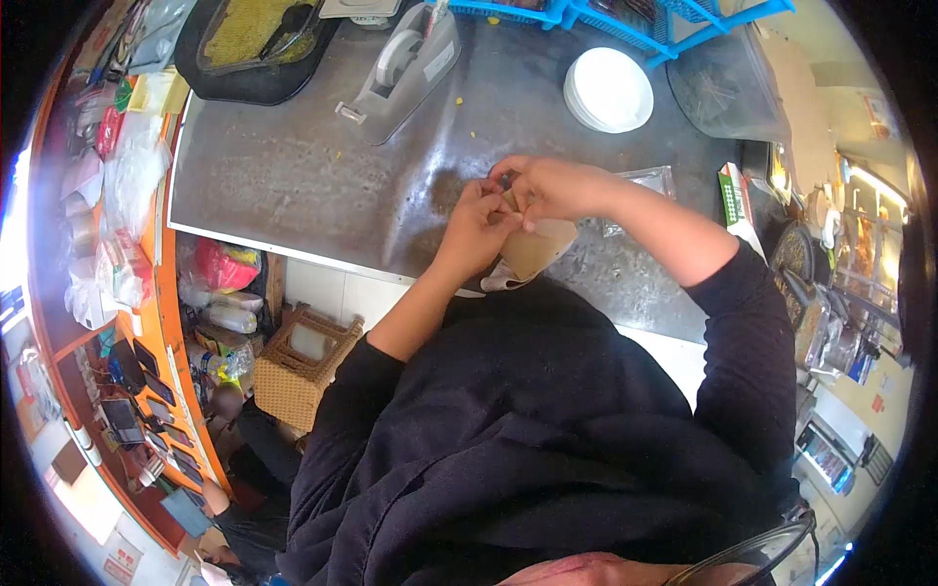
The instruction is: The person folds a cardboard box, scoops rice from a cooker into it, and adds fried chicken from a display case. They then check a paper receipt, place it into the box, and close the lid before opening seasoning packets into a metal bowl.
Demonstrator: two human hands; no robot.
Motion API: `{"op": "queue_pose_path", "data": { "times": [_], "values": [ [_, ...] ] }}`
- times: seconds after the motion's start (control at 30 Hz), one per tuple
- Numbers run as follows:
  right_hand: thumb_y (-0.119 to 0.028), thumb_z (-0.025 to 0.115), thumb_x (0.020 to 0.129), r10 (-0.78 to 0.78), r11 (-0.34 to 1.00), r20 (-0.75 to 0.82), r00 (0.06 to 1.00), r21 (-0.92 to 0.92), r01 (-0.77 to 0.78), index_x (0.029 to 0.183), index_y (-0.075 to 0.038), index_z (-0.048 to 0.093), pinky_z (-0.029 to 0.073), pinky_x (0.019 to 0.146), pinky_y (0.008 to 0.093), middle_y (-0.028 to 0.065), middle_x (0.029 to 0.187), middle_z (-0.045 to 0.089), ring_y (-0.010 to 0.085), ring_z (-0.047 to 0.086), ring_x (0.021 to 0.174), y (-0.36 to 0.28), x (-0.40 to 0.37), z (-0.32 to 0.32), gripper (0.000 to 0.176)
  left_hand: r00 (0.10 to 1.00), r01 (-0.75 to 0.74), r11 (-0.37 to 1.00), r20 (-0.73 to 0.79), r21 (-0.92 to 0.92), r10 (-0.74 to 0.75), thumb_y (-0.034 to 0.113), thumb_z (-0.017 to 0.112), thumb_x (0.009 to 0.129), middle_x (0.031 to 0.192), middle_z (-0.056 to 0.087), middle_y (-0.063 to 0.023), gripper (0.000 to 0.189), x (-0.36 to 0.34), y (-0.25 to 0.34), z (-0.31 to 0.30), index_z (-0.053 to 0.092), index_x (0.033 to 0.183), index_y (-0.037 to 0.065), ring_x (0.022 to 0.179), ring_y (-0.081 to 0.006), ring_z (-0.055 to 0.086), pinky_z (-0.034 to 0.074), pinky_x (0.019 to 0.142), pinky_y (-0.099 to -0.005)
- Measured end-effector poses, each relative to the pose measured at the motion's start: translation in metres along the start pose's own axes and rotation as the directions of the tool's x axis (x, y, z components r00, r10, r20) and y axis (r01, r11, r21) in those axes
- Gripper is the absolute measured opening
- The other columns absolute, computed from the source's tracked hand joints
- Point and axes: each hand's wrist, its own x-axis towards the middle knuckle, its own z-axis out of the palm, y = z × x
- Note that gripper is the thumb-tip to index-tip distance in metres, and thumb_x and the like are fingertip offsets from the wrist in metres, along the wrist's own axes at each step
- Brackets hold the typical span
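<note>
A tan paper piece point(539, 252), possibly a small bag, lies at the front edge of the metal table, below my fingers. My left hand point(478, 230) has its fingertips closed at the top of it. From the right, my right hand point(547, 190) meets the left one, its fingers bent and pinched together. Something small and brownish shows between the fingertips, too small to name. A clear plastic packet point(645, 186) lies beneath and beside my right forearm.
On the metal table point(283, 176) stand a tape dispenser point(410, 73), stacked white bowls point(608, 90), a black tray with yellow food point(256, 34), blue baskets point(625, 29) and a plastic tub point(728, 83). Another person's dark sleeve point(264, 439) shows lower left, beside a wicker box point(293, 381).
</note>
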Motion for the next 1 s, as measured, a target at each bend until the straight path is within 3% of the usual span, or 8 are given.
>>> {"op": "queue_pose_path", "data": {
  "times": [0.13,0.23,0.33,0.43,0.5,0.57,0.8,1.0],
  "values": [
    [-0.012,0.071,0.07,0.016,0.999,0.024,1.0,-0.032,-0.016,0.072,-0.005,0.065,0.046,0.088,0.0387,0.0097,0.133,0.048,0.031,0.057,0.106,-0.004,-0.008,-0.005,0.01,0.998,0.005,1.0,0.061,-0.003,-0.005,0.011,0.073,0.077,0.116,0.05,-0.0138,0.015,-0.001,0.005,-0.001,0.063,0.083,0.001,0.109,-0.027,0.05,0.044,0.089,-0.0355],
    [-0.013,0.071,0.072,-0.108,0.99,-0.247,0.963,-0.12,0.08,0.077,-0.005,0.066,0.046,0.087,0.0393,0.0108,0.13,0.05,0.0304,0.057,0.106,0.006,-0.012,0.003,0.01,0.997,-0.079,0.994,0.03,0.08,0.077,0.014,0.076,0.074,0.119,0.05,-0.0153,0.024,-0.003,0.003,0.001,0.064,0.093,0.004,0.115,-0.0311,0.048,0.043,0.093,-0.0387],
    [-0.023,0.066,0.08,-0.029,1.0,-0.729,0.684,-0.024,0.016,0.082,-0.006,0.066,0.048,0.084,0.0393,0.0127,0.112,0.062,0.0297,0.062,0.098,0.002,-0.03,-0.002,0.017,0.965,-0.254,0.933,0.008,0.256,0.26,0.02,0.078,0.071,0.125,0.048,-0.0164,0.036,-0.012,0.019,-0.004,0.064,0.101,0.007,0.12,-0.0349,0.045,0.04,0.098,-0.0416],
    [-0.03,0.059,0.087,0.562,0.747,-0.62,0.547,0.097,-0.658,0.097,-0.004,0.065,0.048,0.083,0.0415,0.0162,0.099,0.066,0.0354,0.062,0.092,-0.005,-0.073,0.019,0.028,0.866,-0.5,0.71,0.263,0.496,0.426,0.026,0.08,0.068,0.132,0.044,-0.0162,0.043,-0.014,0.035,-0.013,0.063,0.104,0.009,0.123,-0.0368,0.042,0.038,0.101,-0.0442],
    [-0.041,0.056,0.09,0.805,0.564,-0.299,0.513,0.115,-0.818,0.087,0.0,0.066,0.051,0.074,0.0416,0.0173,0.08,0.068,0.0336,0.065,0.077,0.007,-0.089,0.059,0.043,0.823,-0.568,0.613,0.354,0.55,0.444,0.029,0.081,0.066,0.136,0.042,-0.0156,0.045,-0.016,0.033,-0.013,0.063,0.103,0.01,0.124,-0.0373,0.042,0.037,0.102,-0.0457],
    [-0.044,0.061,0.086,0.828,0.538,0.006,0.561,0.276,-0.797,0.074,0.002,0.066,0.051,0.065,0.0395,0.0149,0.067,0.066,0.0277,0.066,0.065,0.006,-0.093,0.086,0.047,0.837,-0.547,0.647,0.317,0.531,0.447,0.031,0.081,0.064,0.138,0.04,-0.0147,0.048,-0.015,0.024,-0.009,0.063,0.103,0.011,0.124,-0.0377,0.041,0.036,0.102,-0.047],
    [-0.026,0.073,0.074,0.742,0.653,-0.486,0.461,0.678,-0.337,0.075,-0.005,0.065,0.048,0.059,0.0386,0.013,0.064,0.065,0.0262,0.065,0.061,0.038,-0.084,0.154,0.023,0.926,-0.321,0.686,0.062,0.653,0.374,0.029,0.08,0.058,0.133,0.04,-0.0194,0.068,-0.021,0.035,0.029,0.049,0.114,0.008,0.118,-0.039,0.042,0.036,0.098,-0.0474],
    [-0.018,0.068,0.077,0.479,0.845,-0.824,0.302,0.341,-0.411,0.082,-0.005,0.063,0.049,0.065,0.0444,0.0174,0.079,0.065,0.0355,0.064,0.076,0.041,-0.075,0.099,0.015,0.884,-0.327,0.716,-0.07,0.617,0.463,0.028,0.078,0.06,0.129,0.039,-0.0207,0.075,0.003,0.048,0.028,0.039,0.12,0.006,0.116,-0.0409,0.04,0.036,0.096,-0.0498]
  ]
}}
